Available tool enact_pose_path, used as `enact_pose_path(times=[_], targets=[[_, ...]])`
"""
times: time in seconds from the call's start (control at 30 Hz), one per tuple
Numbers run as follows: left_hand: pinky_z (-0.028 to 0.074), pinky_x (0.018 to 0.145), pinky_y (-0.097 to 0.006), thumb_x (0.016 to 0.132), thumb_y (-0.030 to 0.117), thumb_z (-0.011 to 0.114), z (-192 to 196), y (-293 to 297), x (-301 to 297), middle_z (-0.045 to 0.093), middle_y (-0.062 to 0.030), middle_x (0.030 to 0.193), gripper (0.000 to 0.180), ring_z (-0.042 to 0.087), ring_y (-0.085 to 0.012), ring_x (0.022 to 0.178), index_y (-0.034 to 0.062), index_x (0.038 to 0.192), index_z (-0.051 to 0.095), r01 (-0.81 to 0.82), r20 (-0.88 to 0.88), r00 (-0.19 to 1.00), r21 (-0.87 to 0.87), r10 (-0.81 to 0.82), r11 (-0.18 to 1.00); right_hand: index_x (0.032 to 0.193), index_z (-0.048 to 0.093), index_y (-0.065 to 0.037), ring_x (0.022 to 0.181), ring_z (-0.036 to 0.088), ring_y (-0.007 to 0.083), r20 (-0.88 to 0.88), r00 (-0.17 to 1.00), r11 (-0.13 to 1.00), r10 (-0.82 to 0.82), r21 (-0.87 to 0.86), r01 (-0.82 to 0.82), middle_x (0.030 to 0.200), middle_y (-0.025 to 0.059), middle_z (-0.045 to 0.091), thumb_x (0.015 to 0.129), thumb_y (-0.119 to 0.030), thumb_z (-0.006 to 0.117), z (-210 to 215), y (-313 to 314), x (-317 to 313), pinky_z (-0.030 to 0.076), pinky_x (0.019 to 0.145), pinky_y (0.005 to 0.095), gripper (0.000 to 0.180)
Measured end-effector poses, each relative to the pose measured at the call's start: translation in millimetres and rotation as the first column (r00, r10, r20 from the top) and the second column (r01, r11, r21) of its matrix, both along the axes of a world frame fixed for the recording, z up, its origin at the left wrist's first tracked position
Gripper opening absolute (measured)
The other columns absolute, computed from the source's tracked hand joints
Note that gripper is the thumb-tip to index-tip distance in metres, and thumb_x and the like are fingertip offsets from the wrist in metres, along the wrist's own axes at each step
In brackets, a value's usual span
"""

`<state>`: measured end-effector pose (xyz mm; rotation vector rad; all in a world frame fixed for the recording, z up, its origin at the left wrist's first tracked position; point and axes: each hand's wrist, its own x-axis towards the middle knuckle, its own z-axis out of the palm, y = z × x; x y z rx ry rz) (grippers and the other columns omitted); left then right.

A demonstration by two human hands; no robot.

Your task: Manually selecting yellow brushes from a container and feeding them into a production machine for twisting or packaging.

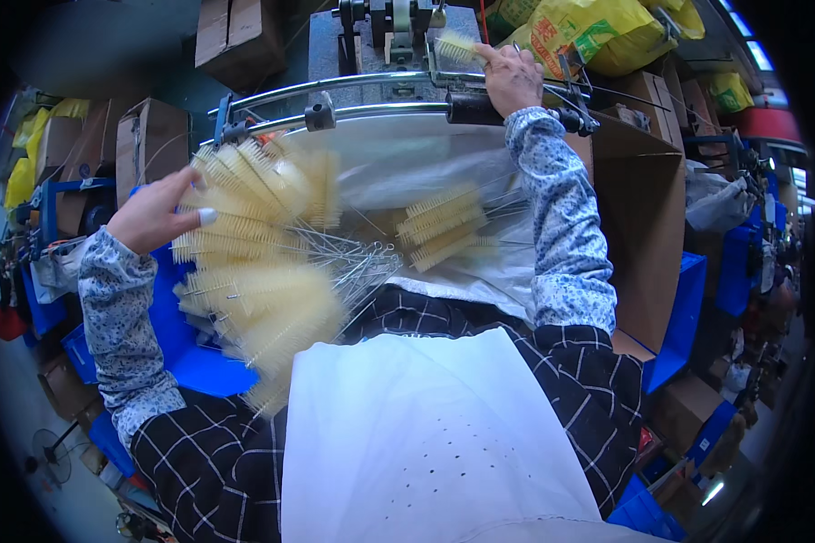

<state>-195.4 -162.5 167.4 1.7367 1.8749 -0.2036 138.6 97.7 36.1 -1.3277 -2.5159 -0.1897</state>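
My left hand (154,214) is beside a big pile of bottle brushes (244,195) with pale yellow bristles and twisted-wire handles. Its thumb and fingers are spread at the bristles, and a white covering sits on the thumb tip. At the far side, my right hand (513,80) is closed by the metal rails of a machine (398,68), with a single bottle brush (457,45) at its fingertips. That brush's bristles point left; its handle is hidden by the hand. A smaller group of brushes (444,222) lies on a pale sheet between my arms.
A tall open cardboard box (638,235) stands by my right arm, with a blue bin (677,317) beside it. Another blue bin (199,357) is under the brush pile. Yellow bags (598,36) lie beyond the machine, and a cardboard box (240,41) stands to its left.
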Motion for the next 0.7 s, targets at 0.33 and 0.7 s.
enact_pose_path(times=[0.33, 0.7], targets=[[0.044, 0.067, -0.024, 0.074, 0.013, 0.062, 17, 2, -5, 0.052, -0.0085, 0.086, 0.036, 0.051, -0.0147, 0.076, 0.0073, 0.102, 0.040, -0.123, 0.360, 0.903, -0.306, 0.235, 0.944, 0.105, 0.053, -0.025, 0.086, 0.047, 0.0206, 0.035, 0.999, 0.998, -0.008, -0.058, 0.010, 0.086, 0.0020, 0.052, 0.080, -0.022, 0.045, -8, 13, -13, 0.034, 0.076, 0.0352, 0.026], [0.038, 0.085, -0.026, 0.069, 0.015, 0.066, 18, -7, -21, 0.047, -0.0035, 0.098, 0.046, 0.048, -0.0133, 0.088, 0.0074, 0.110, 0.045, -0.209, 0.755, 0.649, 0.066, 0.088, 0.976, 0.108, 0.053, -0.026, 0.090, 0.046, 0.0198, 0.027, 0.999, 0.979, 0.040, -0.203, -0.034, 0.093, 0.0020, 0.056, 0.079, -0.019, 0.042, -18, 26, -15, 0.033, 0.080, 0.0370, 0.031]])
